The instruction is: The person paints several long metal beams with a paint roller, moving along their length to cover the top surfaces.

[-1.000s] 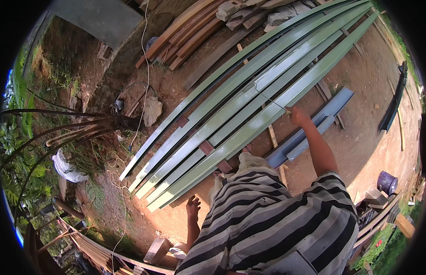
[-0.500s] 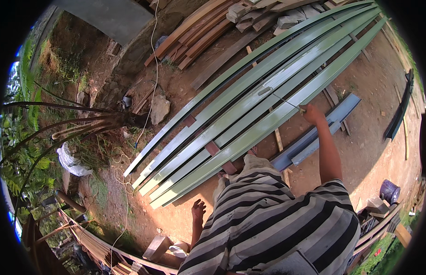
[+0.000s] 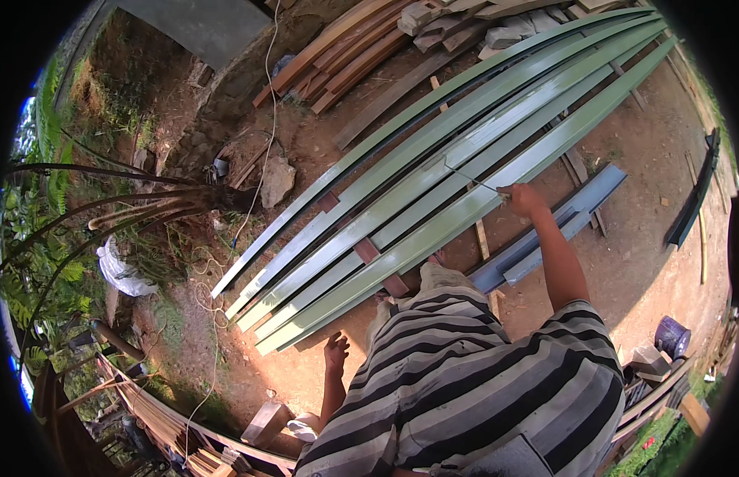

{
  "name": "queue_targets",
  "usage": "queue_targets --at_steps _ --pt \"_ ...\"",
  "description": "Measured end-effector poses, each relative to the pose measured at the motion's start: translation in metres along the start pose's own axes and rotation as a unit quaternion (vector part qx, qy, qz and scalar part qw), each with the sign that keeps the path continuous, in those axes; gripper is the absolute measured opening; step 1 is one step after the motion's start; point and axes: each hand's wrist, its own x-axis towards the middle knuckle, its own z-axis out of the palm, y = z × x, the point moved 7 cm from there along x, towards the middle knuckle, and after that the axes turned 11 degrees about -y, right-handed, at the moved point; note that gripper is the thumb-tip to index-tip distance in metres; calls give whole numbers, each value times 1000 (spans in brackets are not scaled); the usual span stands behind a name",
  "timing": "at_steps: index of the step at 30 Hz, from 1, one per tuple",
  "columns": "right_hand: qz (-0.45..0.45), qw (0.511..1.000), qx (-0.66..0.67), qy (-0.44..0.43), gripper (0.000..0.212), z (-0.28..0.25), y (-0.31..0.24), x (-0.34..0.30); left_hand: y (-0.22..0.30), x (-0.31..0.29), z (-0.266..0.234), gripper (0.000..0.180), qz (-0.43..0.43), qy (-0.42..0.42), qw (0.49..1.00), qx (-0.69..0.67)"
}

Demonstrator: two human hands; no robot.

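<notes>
In my right hand is the handle of a paint roller, closed around it. Its thin wire frame reaches left over the long light-green metal beams, and the roller head is hard to make out now. The beams lie side by side on the ground, running from lower left to upper right, with a glossy sheen. Reddish-brown blocks show among them at the near end. Low on my left side, my left hand hangs apart from the beams, its fingers loosely bent and spread, holding nothing.
Blue-grey metal channels lie beneath my right arm. Farther right are a dark curved strip and a purple bucket. Stacked brown planks lie beyond the beams. A rock, a loose pale cord and a white sack are to the left.
My right hand has drawn the paint roller a little left and nearer to me. The roller head, plain before, is now hard to see. My left hand stays at my side.
</notes>
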Motion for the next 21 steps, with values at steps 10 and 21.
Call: queue_targets --at_steps 10,21 --pt "43 999 -5 -12 36 78 -68 -7 46 -18 16 50 87 -61 980 166" --pt "24 999 -27 -35 38 104 -141 -32 130 -183 20 30 42 -264 818 509"
